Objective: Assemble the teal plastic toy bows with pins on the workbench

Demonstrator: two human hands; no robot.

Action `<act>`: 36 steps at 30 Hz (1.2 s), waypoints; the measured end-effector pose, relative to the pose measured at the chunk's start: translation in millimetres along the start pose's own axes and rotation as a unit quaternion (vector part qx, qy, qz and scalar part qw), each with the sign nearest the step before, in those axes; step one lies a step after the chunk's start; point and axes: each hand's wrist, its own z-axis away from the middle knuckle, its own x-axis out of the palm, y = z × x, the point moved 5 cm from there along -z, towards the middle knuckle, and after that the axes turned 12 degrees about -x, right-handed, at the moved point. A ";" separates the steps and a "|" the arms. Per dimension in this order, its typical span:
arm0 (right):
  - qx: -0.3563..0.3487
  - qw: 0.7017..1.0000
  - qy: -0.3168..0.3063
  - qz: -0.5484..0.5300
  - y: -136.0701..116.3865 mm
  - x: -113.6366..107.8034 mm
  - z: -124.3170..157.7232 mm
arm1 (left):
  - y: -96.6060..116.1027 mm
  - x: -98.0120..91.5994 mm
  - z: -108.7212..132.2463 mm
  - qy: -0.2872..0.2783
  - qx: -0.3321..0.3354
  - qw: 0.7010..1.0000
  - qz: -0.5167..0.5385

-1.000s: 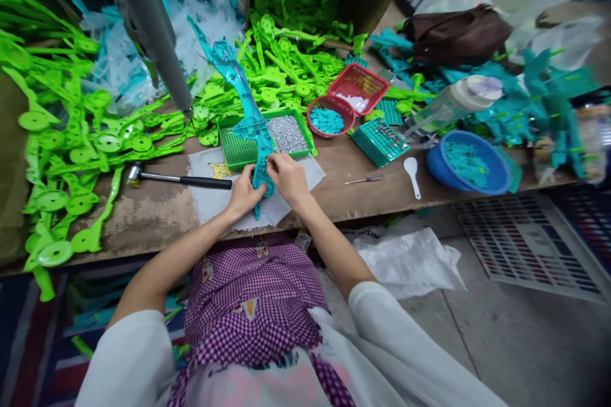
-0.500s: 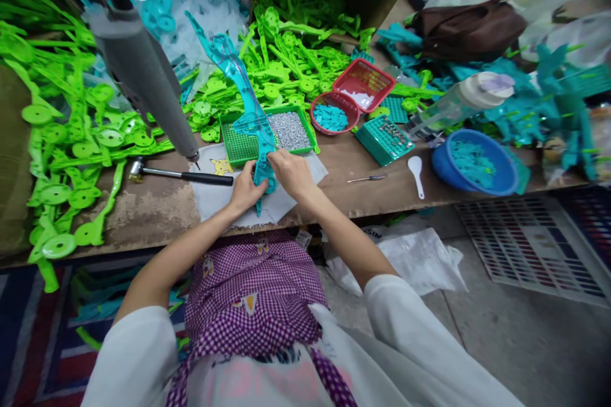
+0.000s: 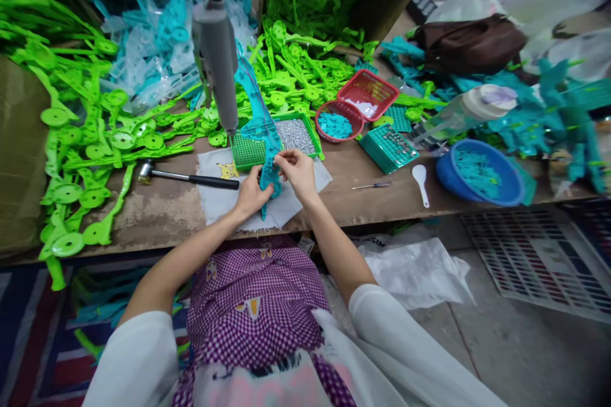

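Note:
A long turquoise plastic part [image 3: 258, 122] slants over a grey cloth [image 3: 210, 200] and a green basket [image 3: 319, 151], with a thin dark wire running along it. My left hand [image 3: 252, 194] grips the part's near end between thumb and fingers. Over the same end, my right hand [image 3: 298, 173] holds its thumb and fingertips pinched together; what is between them is too small to make out. Small silvery pieces [image 3: 293, 133] fill the basket's right side. A hanging grey power screwdriver [image 3: 214, 67] points down, its tip near the basket's left edge.
A hammer [image 3: 191, 179] lies left of my hands. To the right are a red basket [image 3: 340, 133], stacked turquoise trays [image 3: 389, 147], a small screwdriver [image 3: 372, 186], a white spoon [image 3: 420, 183], a blue bowl [image 3: 477, 194] and a bottle [image 3: 470, 111]. Green parts [image 3: 286, 79] pile up behind.
My right hand has lifted slightly off the part, its fingertips now pinched. The hanging power screwdriver has swung right, nearer the turquoise part. The view has shifted a little.

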 end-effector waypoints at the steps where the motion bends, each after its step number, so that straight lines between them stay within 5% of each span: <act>1: 0.000 1.000 0.003 0.006 0.1 0.5 0.0 | 0.0 0.0 0.0 0.002 0.003 1.000 0.001; 10: -0.023 0.997 0.043 0.056 3.8 6.0 1.2 | -0.1 -0.4 0.8 0.010 0.007 1.000 0.004; 17: -0.029 0.992 -0.018 0.124 3.9 8.3 -8.4 | 0.1 -1.2 0.7 0.015 0.003 1.000 -0.003; 26: -0.181 0.918 0.001 0.354 -5.8 15.8 3.2 | -1.8 -2.5 0.2 0.010 -0.016 1.000 -0.002; 30: -0.218 0.937 -0.037 0.269 -3.2 12.9 0.3 | -0.6 -3.3 -2.4 0.010 -0.039 0.999 0.015; 36: -0.240 0.956 0.017 0.170 -23.4 -19.7 33.4 | 4.9 -13.1 4.7 -0.001 -0.064 0.997 0.044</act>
